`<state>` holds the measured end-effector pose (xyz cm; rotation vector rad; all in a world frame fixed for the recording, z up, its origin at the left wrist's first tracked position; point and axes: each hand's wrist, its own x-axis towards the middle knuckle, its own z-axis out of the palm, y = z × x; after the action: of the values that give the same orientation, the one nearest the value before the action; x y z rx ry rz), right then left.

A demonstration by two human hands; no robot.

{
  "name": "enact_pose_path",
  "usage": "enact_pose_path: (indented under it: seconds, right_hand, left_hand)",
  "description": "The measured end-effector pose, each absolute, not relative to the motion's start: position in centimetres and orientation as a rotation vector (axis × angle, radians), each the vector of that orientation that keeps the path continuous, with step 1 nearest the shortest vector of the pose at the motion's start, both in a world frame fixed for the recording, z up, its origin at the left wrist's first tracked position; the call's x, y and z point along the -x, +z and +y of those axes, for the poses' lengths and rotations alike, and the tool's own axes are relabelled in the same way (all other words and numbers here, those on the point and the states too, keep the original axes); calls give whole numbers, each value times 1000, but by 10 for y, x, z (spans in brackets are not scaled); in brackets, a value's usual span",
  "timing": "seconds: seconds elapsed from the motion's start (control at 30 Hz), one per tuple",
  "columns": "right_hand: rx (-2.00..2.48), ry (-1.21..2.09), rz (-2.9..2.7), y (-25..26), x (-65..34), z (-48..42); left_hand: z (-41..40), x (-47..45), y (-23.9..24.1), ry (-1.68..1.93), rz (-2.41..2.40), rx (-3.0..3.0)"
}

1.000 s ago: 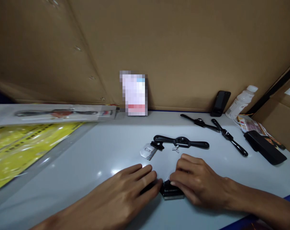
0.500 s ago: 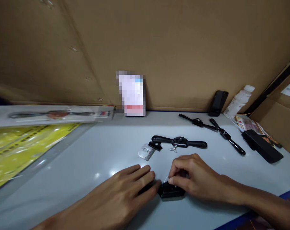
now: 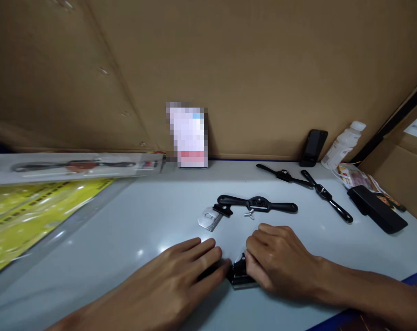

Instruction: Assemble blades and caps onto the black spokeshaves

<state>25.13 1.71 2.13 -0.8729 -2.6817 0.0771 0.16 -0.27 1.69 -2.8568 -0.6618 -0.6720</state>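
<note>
Two hands (image 3: 186, 276) (image 3: 280, 264), grip clasping black tool (image 3: 242, 278); shiny grey tabletop (image 3: 143, 211), cardboard wall (image 3: 263, 82) behind.

The tool (image 3: 241, 279) nearest the front edge of the surface (image 3: 126, 230) is glossy black, the loose blade (image 3: 207, 219) silver. The surface is pale grey, edged blue; the packet (image 3: 46, 211) by its left edge is yellow, lettered black.
</note>
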Motion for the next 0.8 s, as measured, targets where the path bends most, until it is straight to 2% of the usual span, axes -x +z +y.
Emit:
enact_pose_path:
  seconds: [0.3,0.5,0.57,0.73,0.8]
  right_hand:
    - [885,718,-2412,32,-255,19]
    - [1163,1129,-2246,38,-249,21]
    - [1180,1057,-2317,40,-250,23]
    - [951,283,-2646,26,-251,19]
    - [870,66,-2651,18,-250,15]
  left_hand:
    - [-2,-3,19,-698,-640,2863]
    - [-3,0,15,-688,-656,2880]
    - [-3,-1,14,-688,-655,2883]
    - [-2,-4,15,-713,-632,2836]
    - [-2,-4,17,-702,-628,2834]
